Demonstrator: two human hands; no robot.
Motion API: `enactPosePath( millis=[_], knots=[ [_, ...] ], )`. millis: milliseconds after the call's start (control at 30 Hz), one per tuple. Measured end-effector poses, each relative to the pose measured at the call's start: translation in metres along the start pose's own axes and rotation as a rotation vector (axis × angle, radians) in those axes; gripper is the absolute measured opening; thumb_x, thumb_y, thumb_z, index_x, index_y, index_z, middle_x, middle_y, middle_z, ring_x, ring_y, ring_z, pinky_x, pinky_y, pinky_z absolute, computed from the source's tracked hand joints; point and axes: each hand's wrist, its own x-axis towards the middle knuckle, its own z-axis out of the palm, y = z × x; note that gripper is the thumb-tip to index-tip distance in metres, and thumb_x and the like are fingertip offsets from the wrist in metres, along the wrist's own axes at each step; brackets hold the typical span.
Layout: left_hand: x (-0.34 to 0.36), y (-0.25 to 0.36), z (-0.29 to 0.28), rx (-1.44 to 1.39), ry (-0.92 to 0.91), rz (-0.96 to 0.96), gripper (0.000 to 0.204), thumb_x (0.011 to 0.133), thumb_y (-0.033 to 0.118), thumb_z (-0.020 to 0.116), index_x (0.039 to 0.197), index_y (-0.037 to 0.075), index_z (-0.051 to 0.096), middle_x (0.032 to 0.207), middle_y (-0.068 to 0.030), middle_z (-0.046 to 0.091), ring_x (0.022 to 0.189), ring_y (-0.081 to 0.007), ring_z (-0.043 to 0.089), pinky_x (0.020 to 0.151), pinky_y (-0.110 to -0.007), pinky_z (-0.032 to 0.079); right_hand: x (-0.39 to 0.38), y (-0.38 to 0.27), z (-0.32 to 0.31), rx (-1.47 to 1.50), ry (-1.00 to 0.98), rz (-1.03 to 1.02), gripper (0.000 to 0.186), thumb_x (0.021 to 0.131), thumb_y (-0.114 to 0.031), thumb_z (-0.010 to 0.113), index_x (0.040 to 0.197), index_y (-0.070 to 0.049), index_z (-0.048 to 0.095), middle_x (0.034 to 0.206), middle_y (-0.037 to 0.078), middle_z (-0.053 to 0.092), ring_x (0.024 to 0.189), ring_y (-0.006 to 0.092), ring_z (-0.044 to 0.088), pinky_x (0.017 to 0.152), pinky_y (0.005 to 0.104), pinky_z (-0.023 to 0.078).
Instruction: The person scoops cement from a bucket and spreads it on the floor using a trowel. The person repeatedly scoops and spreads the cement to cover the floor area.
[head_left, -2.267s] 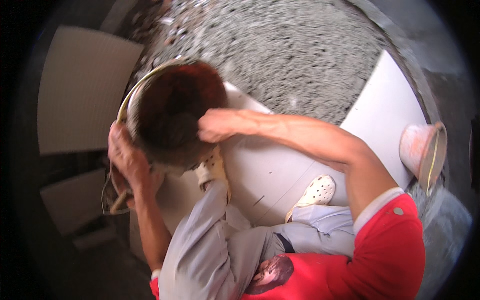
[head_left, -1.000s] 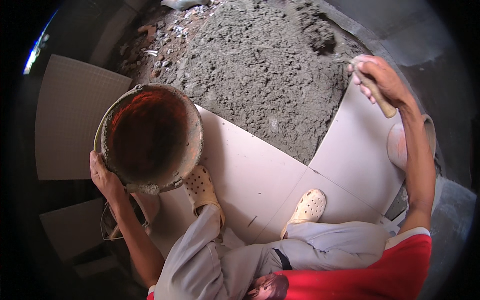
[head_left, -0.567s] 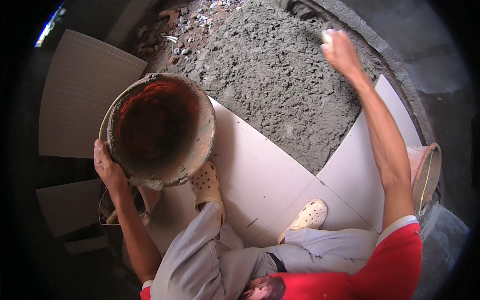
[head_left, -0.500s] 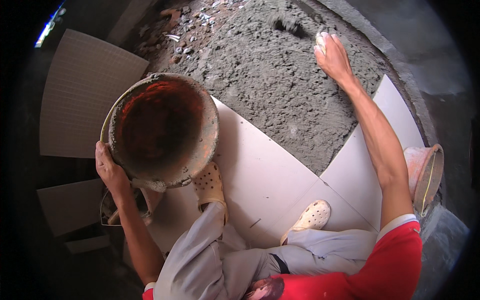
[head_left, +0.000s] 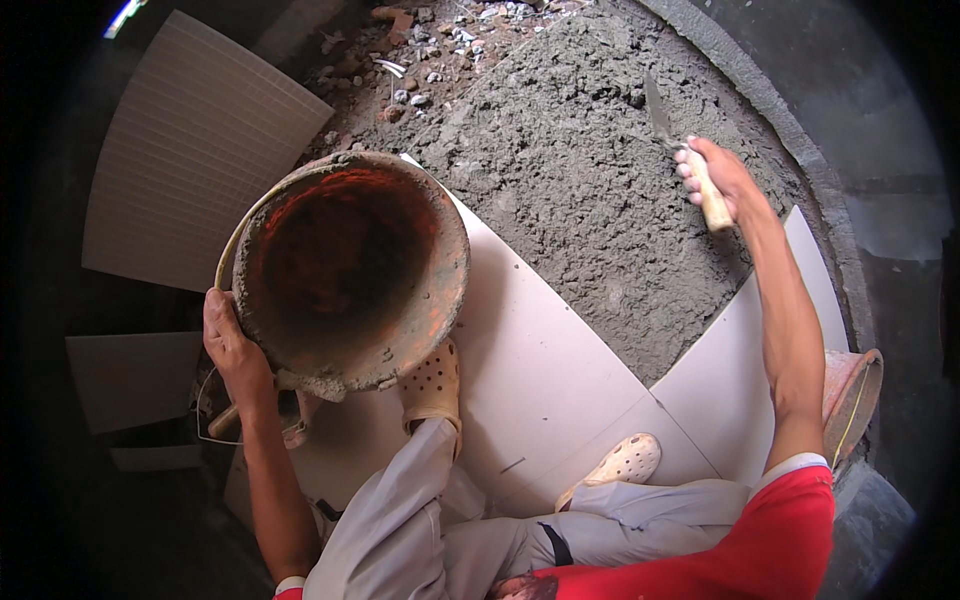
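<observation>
My left hand [head_left: 235,345] grips the rim of a mortar-crusted bucket [head_left: 455,235], tilted so its dark, reddish inside shows. Fingers of that hand are partly hidden behind the bucket wall. In my right hand [head_left: 728,178] is a trowel [head_left: 712,202], held by its pale wooden handle. Its narrow metal blade points away from me, above or touching the wet grey mortar [head_left: 570,200]; which of the two I cannot tell. The mortar forms a rough, lumpy bed bordered by white floor tiles [head_left: 560,360] on the near side.
Large tiles [head_left: 200,150] lean at the far left, with a smaller tile piece [head_left: 130,380] nearer. Rubble [head_left: 420,60] lies beyond the mortar. A second bucket [head_left: 850,400] rests on its side at right. My clogs [head_left: 625,458] stand on the tiles.
My right hand has drawn the trowel nearer, and its blade, blurred before, now shows clearly. The bucket stays tilted in my left hand. The whole view has shifted slightly.
</observation>
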Motion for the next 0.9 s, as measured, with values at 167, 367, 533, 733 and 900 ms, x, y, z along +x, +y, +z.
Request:
enactPosePath(
  millis=[167,367,533,733,900],
  knots=[
    [0.000,-0.002,-0.002,0.069,0.038,0.013,0.040,0.117,0.035,0.040,0.097,0.005,0.056,0.086,0.0026,0.050,0.079,-0.0064,0.045,0.075,-0.026,0.043,0.032,-0.007,0.038,-0.039,0.001,-0.017,0.033,0.111,-0.033,0.042,0.101,-0.005,0.056,0.073,-0.001,0.054,0.054,0.0062,0.050,0.041,0.0230,0.047],
    [-0.002,-0.003,-0.003,0.020,0.019,-0.015,0.038,0.116,0.034,0.040,0.097,0.005,0.055,0.088,0.0024,0.049,0.080,-0.0064,0.045,0.075,-0.025,0.043,0.020,-0.005,0.062,-0.334,-0.043,0.046,0.034,0.112,-0.037,0.041,0.096,-0.008,0.052,0.070,-0.003,0.052,0.048,0.0063,0.046,0.038,0.0248,0.047],
    [0.000,0.005,-0.001,-0.039,-0.029,-0.019,0.036,0.116,0.032,0.040,0.098,0.005,0.056,0.089,0.0031,0.049,0.080,-0.0057,0.045,0.076,-0.025,0.043,0.005,-0.002,0.101,-0.349,-0.085,0.004,0.031,0.110,-0.032,0.041,0.097,-0.005,0.049,0.070,-0.001,0.050,0.050,0.0088,0.047,0.039,0.0287,0.049],
    [-0.013,0.025,0.013,-0.019,-0.079,0.103,0.037,0.117,0.033,0.040,0.098,0.005,0.056,0.087,0.0042,0.048,0.080,-0.0053,0.043,0.075,-0.023,0.041,-0.008,0.004,0.134,-0.305,-0.094,-0.082,0.031,0.105,-0.024,0.038,0.108,0.004,0.050,0.077,0.007,0.053,0.055,0.0150,0.053,0.041,0.0334,0.052],
    [-0.018,0.034,0.023,0.124,-0.085,0.204,0.038,0.117,0.034,0.041,0.097,0.005,0.057,0.086,0.0046,0.046,0.080,-0.0054,0.040,0.075,-0.023,0.039,-0.016,0.003,0.137,-0.568,-0.222,-0.065,0.033,0.105,-0.020,0.038,0.115,0.007,0.053,0.076,0.010,0.057,0.054,0.0159,0.055,0.041,0.0340,0.052]
  ],
)
